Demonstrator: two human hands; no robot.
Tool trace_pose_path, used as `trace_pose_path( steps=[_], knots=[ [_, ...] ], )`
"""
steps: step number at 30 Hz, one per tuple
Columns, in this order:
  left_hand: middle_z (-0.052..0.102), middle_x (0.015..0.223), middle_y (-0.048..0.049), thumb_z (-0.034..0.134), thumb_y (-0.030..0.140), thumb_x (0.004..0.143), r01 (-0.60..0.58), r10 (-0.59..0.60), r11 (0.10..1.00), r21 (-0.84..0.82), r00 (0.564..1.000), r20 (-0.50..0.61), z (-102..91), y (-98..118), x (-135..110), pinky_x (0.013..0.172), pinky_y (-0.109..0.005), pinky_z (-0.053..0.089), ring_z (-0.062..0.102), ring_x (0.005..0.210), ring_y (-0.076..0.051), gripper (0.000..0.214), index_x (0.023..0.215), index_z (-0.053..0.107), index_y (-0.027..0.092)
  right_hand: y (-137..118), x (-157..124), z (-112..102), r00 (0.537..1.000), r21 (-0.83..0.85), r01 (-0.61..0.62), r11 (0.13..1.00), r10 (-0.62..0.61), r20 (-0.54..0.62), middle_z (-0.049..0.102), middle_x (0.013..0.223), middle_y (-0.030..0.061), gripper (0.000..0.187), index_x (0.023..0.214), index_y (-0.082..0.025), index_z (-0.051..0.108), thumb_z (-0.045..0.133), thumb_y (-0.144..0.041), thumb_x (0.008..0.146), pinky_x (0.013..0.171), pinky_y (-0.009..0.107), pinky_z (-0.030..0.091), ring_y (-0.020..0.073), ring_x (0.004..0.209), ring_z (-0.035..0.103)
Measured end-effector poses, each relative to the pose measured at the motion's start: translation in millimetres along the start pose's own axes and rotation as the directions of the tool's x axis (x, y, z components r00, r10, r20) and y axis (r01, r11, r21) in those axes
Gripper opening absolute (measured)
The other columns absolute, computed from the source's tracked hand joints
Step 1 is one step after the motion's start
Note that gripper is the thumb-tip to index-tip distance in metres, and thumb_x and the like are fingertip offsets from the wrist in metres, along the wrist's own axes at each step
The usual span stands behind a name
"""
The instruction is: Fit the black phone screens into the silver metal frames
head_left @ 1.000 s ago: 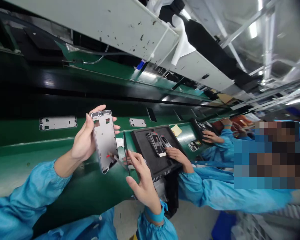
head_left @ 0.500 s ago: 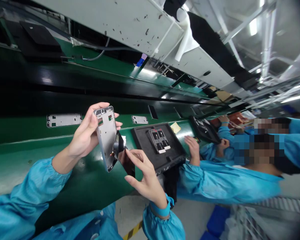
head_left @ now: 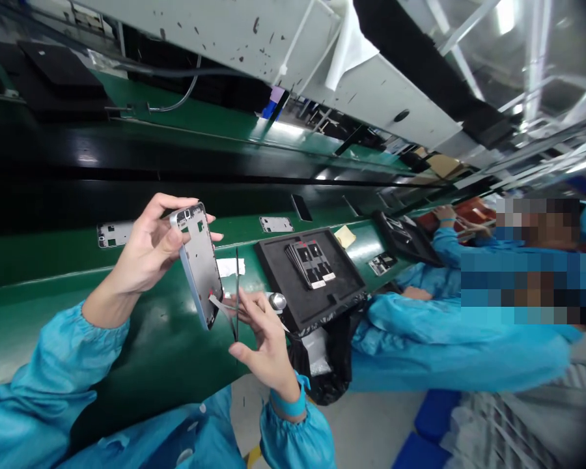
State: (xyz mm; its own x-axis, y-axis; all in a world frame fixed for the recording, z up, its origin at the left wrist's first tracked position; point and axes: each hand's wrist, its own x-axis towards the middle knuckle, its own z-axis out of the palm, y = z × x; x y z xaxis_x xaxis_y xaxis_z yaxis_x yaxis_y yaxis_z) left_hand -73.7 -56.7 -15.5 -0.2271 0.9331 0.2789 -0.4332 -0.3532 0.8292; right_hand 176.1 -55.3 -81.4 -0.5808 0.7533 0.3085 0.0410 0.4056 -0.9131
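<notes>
My left hand [head_left: 151, 241] grips a silver phone frame [head_left: 199, 260] by its upper end and long edges, holding it tilted above the green bench. My right hand [head_left: 266, 335] has a thin phone screen [head_left: 237, 296] between its fingers and thumb. The screen is turned almost edge-on, just right of the frame. A pale flex cable [head_left: 221, 303] runs from the screen to the lower part of the frame. Behind the right hand stands a small round silver-topped object [head_left: 277, 301]. White paper [head_left: 230, 267] lies on the bench behind the screen.
A black tray [head_left: 280, 270] holding a stack of dark phone parts [head_left: 310, 264] sits right of my hands. Two more phone frames [head_left: 276, 225] and a dark panel [head_left: 301, 207] lie farther back. A black bag [head_left: 334, 381] hangs below the tray. A co-worker's blue sleeve [head_left: 410, 326] is close on the right.
The screen has turned from showing its dark face to nearly edge-on, and the flex cable now shows. Both hands appear slightly farther left. The co-worker's hand near the tray has withdrawn.
</notes>
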Motion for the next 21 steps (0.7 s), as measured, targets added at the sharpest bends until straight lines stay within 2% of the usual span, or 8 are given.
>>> trace_pose_path(
  steps=[3, 6, 9, 12, 16, 18, 21],
  knots=[
    [0.077, 0.114, -0.0153, 0.089, 0.056, 0.079, -0.01, 0.008, 0.999, 0.045, 0.999, 0.052, 1.4, -6, -1, 0.071, -0.043, 0.067, 0.079, 0.091, -0.033, 0.055, 0.116, 0.067, 0.021, -1, 4, 2, 1.0, -0.054, -0.015, 0.998, 0.014, -0.018, 0.057, 0.119, 0.0095, 0.081, 0.158, -0.033, 0.053, 0.075, -0.068, 0.088, 0.102, 0.045, 0.06, 0.0259, 0.113, 0.065],
    [0.075, 0.114, -0.0139, 0.087, 0.053, 0.083, -0.07, 0.058, 0.987, 0.147, 0.995, 0.082, 6.1, -15, -3, 0.064, -0.029, 0.064, 0.077, 0.084, -0.023, 0.048, 0.114, 0.071, 0.019, 3, 14, 14, 0.998, -0.023, 0.002, 1.0, -0.003, -0.062, 0.055, 0.119, 0.0095, 0.084, 0.16, -0.033, 0.049, 0.076, -0.067, 0.088, 0.104, 0.045, 0.059, 0.0254, 0.114, 0.064],
    [0.074, 0.112, -0.0113, 0.085, 0.045, 0.087, -0.106, 0.087, 0.974, 0.202, 0.991, 0.097, 9.9, -19, -4, 0.058, -0.023, 0.06, 0.074, 0.077, -0.018, 0.038, 0.112, 0.072, 0.019, 10, 22, 26, 0.995, 0.016, 0.015, 1.0, -0.013, -0.095, 0.054, 0.12, 0.0091, 0.083, 0.162, -0.034, 0.046, 0.075, -0.064, 0.091, 0.1, 0.042, 0.061, 0.0238, 0.112, 0.064],
    [0.071, 0.109, -0.0095, 0.083, 0.041, 0.09, -0.124, 0.102, 0.969, 0.214, 0.988, 0.112, 8.0, -20, -3, 0.059, -0.024, 0.061, 0.073, 0.073, -0.016, 0.034, 0.114, 0.071, 0.019, 16, 28, 32, 0.995, 0.003, 0.044, 0.999, -0.044, -0.092, 0.054, 0.12, 0.0095, 0.085, 0.163, -0.032, 0.045, 0.075, -0.066, 0.09, 0.096, 0.039, 0.062, 0.0233, 0.111, 0.064],
    [0.069, 0.114, -0.0116, 0.08, 0.044, 0.092, -0.146, 0.115, 0.953, 0.266, 0.985, 0.131, -2.1, -17, -4, 0.056, -0.022, 0.059, 0.074, 0.072, -0.016, 0.041, 0.122, 0.068, 0.019, 17, 38, 33, 0.993, -0.06, 0.083, 0.995, -0.087, -0.079, 0.054, 0.119, 0.0099, 0.088, 0.162, -0.028, 0.047, 0.075, -0.067, 0.089, 0.097, 0.039, 0.061, 0.0238, 0.111, 0.064],
    [0.068, 0.121, -0.0138, 0.08, 0.046, 0.093, -0.161, 0.129, 0.951, 0.263, 0.982, 0.135, -4.5, -14, -7, 0.06, -0.024, 0.061, 0.076, 0.079, -0.018, 0.043, 0.124, 0.068, 0.019, 15, 45, 34, 0.987, -0.074, 0.136, 0.988, -0.141, -0.074, 0.054, 0.118, 0.0096, 0.085, 0.16, -0.029, 0.051, 0.078, -0.065, 0.088, 0.097, 0.041, 0.061, 0.0235, 0.107, 0.065],
    [0.066, 0.136, -0.0166, 0.078, 0.047, 0.094, -0.131, 0.107, 0.975, 0.18, 0.985, 0.137, 2.0, -12, -12, 0.077, -0.035, 0.067, 0.077, 0.101, -0.027, 0.043, 0.127, 0.065, 0.021, 15, 53, 39, 0.981, -0.107, 0.164, 0.981, -0.174, -0.086, 0.055, 0.12, 0.0103, 0.081, 0.153, -0.031, 0.06, 0.085, -0.061, 0.082, 0.098, 0.044, 0.061, 0.025, 0.107, 0.064]
  ],
)
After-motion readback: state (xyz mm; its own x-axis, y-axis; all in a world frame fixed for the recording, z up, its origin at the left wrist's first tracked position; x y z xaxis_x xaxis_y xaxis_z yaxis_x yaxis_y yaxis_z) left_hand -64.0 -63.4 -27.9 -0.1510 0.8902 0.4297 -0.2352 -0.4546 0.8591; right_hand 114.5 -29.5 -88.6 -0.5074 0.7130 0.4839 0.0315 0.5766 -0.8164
